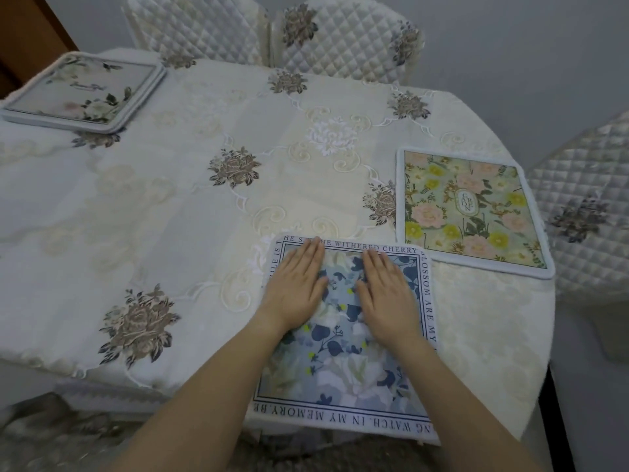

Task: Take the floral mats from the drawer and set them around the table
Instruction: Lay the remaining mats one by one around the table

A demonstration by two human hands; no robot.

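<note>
Blue mat point(343, 379) lies lengthwise away under both flat hands point(299, 287).

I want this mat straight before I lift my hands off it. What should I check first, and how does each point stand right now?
1. Both hands flat on the blue floral mat, left hand and right hand: ok.
2. Mat lies smooth, no visible folds: ok.
3. Mat fully on the table: not ok, its near edge hangs past the table edge.
4. Clear of the green floral mat: ok, their corners come close but do not overlap.
5. Pale mats at the far left corner set out singly: not ok, they look stacked.
6. More mats left in the drawer: cannot tell, drawer not in view.
</note>
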